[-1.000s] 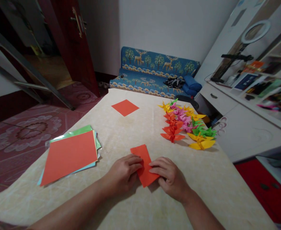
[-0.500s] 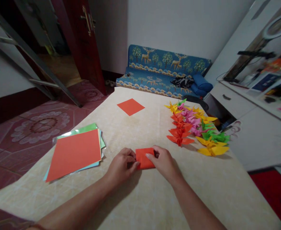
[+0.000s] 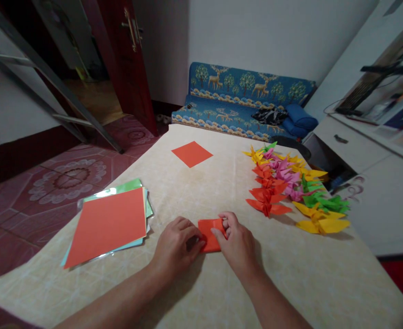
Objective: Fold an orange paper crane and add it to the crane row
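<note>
A small folded square of orange-red paper [image 3: 208, 235] lies on the table between my hands. My left hand [image 3: 179, 240] pinches its left edge, thumb and fingers close together. On the right side, my right hand [image 3: 237, 240] grips the paper, thumb on top and fingers curled at the upper right corner. The fingers partly hide both side edges. Beyond my hands, a flat orange-red sheet [image 3: 192, 154] rests cornerwise on the tablecloth. Rows of folded paper cranes [image 3: 269, 201] in red, pink, yellow and green stand to the right.
A stack of coloured paper [image 3: 108, 226], orange-red on top, lies at the left in a clear wrapper. The cream tablecloth [image 3: 146, 297] covers the table. Behind stand a blue patterned sofa [image 3: 222, 103], a red door [image 3: 129, 77], a metal ladder [image 3: 60, 87] and a white cabinet [image 3: 376, 183].
The view has shifted slightly, so the surroundings sit a little differently. My right fingers have curled more at the folded paper's upper right corner; both hands stay on it.
</note>
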The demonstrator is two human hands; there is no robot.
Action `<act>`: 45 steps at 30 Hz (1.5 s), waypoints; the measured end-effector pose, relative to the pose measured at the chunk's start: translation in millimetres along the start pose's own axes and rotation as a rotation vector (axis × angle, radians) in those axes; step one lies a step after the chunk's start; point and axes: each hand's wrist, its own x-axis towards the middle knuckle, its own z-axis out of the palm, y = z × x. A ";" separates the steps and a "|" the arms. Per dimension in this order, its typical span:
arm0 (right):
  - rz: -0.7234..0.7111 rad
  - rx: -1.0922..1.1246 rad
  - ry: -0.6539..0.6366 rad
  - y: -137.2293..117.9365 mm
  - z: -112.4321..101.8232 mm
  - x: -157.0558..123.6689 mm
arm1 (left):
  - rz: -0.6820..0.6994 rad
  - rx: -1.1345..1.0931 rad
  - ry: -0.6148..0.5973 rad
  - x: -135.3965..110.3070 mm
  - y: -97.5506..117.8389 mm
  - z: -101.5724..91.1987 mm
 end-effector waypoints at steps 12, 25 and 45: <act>-0.125 0.123 0.014 1.4 -0.3 -0.2 | 0.015 -0.008 -0.010 1.9 -0.4 -0.1; -0.112 0.061 -0.004 -2.2 -2.3 -0.3 | 0.027 0.005 0.001 0.3 -1.9 1.0; -0.077 0.035 0.010 -2.7 -1.2 0.9 | 0.127 0.134 -0.070 -1.6 7.0 -4.2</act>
